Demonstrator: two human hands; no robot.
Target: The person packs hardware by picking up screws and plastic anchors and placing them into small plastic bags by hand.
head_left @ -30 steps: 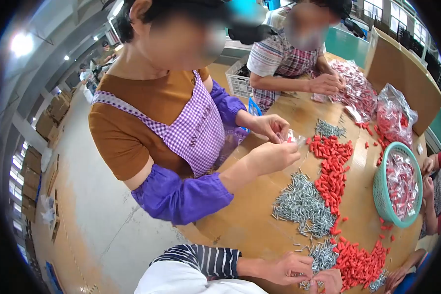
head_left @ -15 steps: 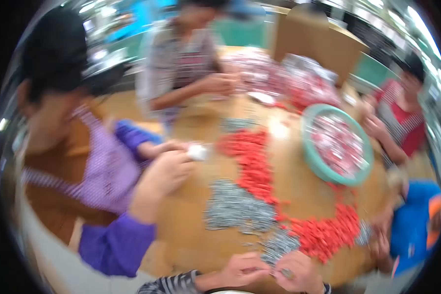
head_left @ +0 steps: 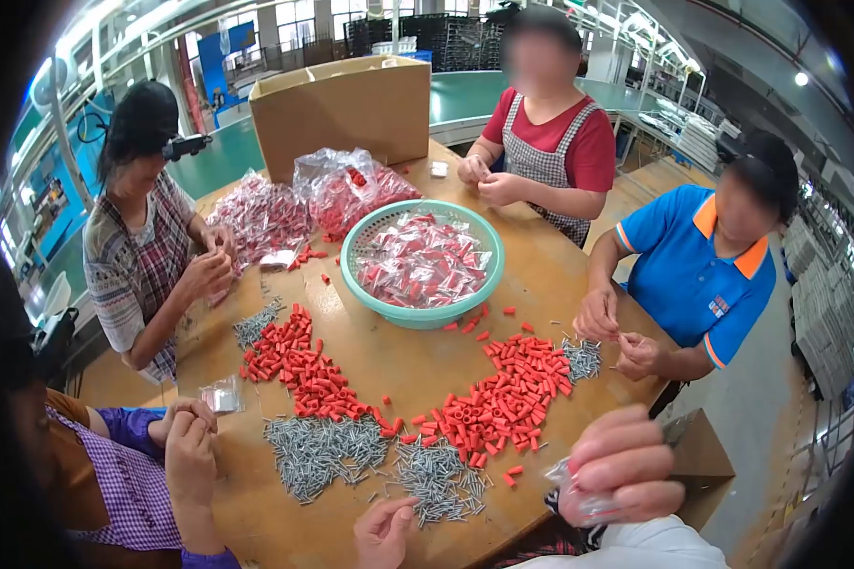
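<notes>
My right hand [head_left: 626, 465] is raised near the table's right front edge, its fingers closed around a small clear plastic bag [head_left: 586, 501] with something reddish showing through. My left hand [head_left: 386, 533] is low at the front edge of the table, fingers loosely bent and a little apart, with nothing visible in them. Just beyond its fingertips lies a pile of grey screws [head_left: 436, 482]. A second, larger screw pile [head_left: 323, 455] spreads to the left. Small red hollow plastic caps [head_left: 498, 398] are heaped behind the screws, and another heap of red caps [head_left: 304, 370] curves to the left.
On the wooden table [head_left: 399, 356] stands a green basket [head_left: 422, 318] of filled bags. Behind are bulk plastic bags [head_left: 346, 190] and a cardboard box [head_left: 351, 119]. Several co-workers sit around, hands over the table. A small packet [head_left: 221, 396] lies near the left co-worker's hands.
My hands, close together over the screws before, are now apart. The right has risen to the right with a bag; the left stays low and shifted left. My view has turned right.
</notes>
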